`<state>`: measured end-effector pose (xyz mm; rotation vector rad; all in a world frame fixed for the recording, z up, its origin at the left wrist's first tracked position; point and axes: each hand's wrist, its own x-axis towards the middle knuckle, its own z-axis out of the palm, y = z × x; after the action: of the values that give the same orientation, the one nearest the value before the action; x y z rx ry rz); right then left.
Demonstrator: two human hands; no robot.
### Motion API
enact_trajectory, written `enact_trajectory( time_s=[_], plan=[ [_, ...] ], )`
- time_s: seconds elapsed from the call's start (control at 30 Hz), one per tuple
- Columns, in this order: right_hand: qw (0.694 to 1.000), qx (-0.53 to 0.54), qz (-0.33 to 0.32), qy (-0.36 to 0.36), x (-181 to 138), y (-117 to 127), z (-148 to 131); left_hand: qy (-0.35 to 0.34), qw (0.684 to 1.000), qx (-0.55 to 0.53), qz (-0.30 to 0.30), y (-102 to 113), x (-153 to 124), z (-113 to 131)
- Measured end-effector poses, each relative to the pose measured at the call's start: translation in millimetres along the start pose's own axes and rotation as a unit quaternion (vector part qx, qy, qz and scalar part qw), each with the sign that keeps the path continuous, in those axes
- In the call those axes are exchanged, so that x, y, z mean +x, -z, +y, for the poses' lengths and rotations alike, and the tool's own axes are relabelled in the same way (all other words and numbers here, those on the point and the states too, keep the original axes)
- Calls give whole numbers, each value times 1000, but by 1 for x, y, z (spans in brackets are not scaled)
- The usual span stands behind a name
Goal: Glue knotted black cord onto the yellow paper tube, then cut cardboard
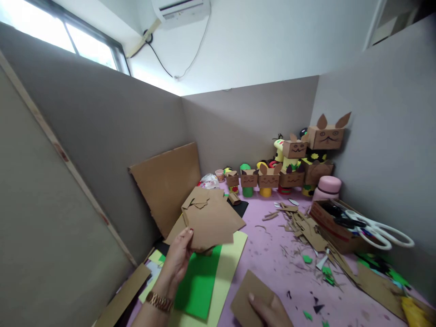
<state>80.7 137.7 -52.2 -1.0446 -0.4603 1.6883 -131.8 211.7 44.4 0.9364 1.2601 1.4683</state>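
Observation:
My left hand (181,252) grips the near left edge of a brown cardboard sheet (211,218), thumb on top. More cardboard pieces lie around and beneath that sheet. In my right hand (270,309), at the bottom of the view, is a smaller cardboard piece (250,295), pinched with the thumb on its face. Under my left hand lie a green sheet (199,286) and a pale yellow sheet (231,261). The fingers behind both pieces are hidden.
Cardboard-box animal figures (269,178) line the back right. A box (327,227) holding white-handled scissors (381,231) stands at right beside a pink flask (327,187). Cardboard scraps (308,227) litter the pink tabletop (262,245). A large cardboard panel (166,181) leans on the left partition.

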Motion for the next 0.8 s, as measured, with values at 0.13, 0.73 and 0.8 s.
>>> enact_trajectory(
  time_s=[0.13,0.73,0.8],
  plan=[
    [998,28,-40,39,0,5,-24,60,992,-17,-113,-14,-33,-8],
    [975,-42,-214,-34,-9,12,-24,-81,899,365,-229,-60,-72,-38],
    [976,-45,-210,-41,-9,14,-20,-116,891,399,-182,-59,-66,-38]
  ],
)
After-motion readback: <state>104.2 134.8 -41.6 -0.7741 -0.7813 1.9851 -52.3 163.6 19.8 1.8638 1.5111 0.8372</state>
